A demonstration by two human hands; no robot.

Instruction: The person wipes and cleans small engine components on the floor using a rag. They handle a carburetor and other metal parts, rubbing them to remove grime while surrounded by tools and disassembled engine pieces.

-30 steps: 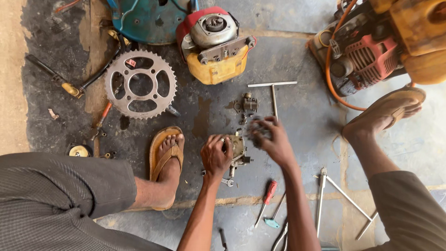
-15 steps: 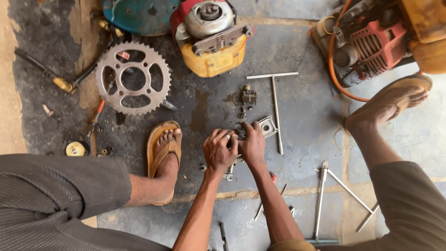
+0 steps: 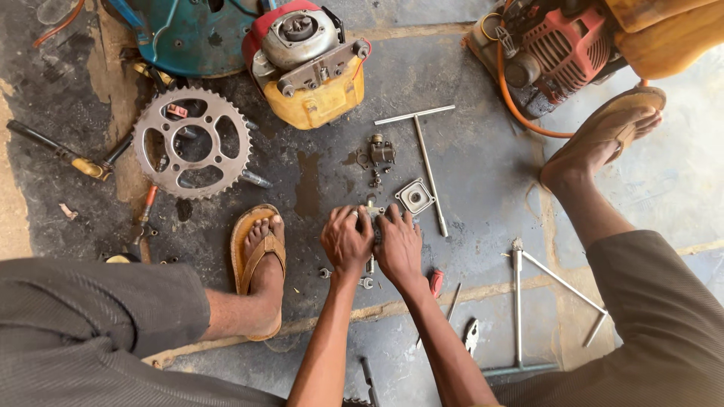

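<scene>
**Both hands closed over a small engine part on the floor**

A small grey metal part (image 3: 375, 215), mostly hidden, sits on the stained concrete floor (image 3: 483, 173) between the person's sandalled feet. Just beside it lies a square metal cover plate (image 3: 415, 197) with a round hole, next to a T-handled wrench (image 3: 427, 162). No package or label shows clearly. The left hand (image 3: 346, 241) and right hand (image 3: 399, 245) press together, fingers curled down around the part, gripping it.
</scene>
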